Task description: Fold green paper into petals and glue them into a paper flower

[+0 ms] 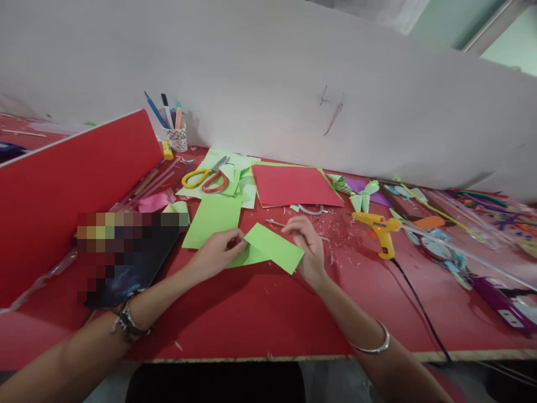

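Paper is near the middle of the table's front edge, its left end pinched by the left hand; the right hand pinches a thin stick, and whether it also grips the paper cannot be told. Pixelation masks part of a dark object leftward; scissors lie toward the back edge, a glue gun to the right.

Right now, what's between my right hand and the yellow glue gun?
In the head view, small pale shreds scattered on the red tabletop lie between your right hand and the yellow glue gun.
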`<state>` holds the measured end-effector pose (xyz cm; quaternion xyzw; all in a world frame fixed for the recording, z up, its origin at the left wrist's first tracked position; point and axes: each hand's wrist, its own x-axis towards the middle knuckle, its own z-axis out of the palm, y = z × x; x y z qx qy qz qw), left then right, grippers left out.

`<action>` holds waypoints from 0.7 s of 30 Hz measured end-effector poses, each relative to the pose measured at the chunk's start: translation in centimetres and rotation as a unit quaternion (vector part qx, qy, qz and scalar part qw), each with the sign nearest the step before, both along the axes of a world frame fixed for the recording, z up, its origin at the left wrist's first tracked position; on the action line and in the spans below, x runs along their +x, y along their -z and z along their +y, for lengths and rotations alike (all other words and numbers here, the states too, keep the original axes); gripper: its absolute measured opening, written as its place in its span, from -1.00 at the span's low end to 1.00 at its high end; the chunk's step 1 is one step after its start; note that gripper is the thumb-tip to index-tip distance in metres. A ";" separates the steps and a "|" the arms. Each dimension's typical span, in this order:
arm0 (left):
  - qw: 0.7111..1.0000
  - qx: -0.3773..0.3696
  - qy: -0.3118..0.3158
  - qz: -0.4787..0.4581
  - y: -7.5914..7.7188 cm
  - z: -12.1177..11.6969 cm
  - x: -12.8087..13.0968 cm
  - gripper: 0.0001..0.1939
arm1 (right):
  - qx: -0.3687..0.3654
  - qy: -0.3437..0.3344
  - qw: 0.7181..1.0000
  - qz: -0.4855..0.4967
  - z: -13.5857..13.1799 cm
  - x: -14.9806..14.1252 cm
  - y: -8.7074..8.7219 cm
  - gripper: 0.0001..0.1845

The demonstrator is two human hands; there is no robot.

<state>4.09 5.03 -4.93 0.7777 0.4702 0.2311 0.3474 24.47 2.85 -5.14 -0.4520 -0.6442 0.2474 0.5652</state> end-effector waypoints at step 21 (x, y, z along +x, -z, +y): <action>0.980 0.157 0.048 0.116 -0.7 -0.2 0.0 -0.82 | -0.152 -0.035 0.988 -0.009 -0.3 -0.6 0.5 -0.76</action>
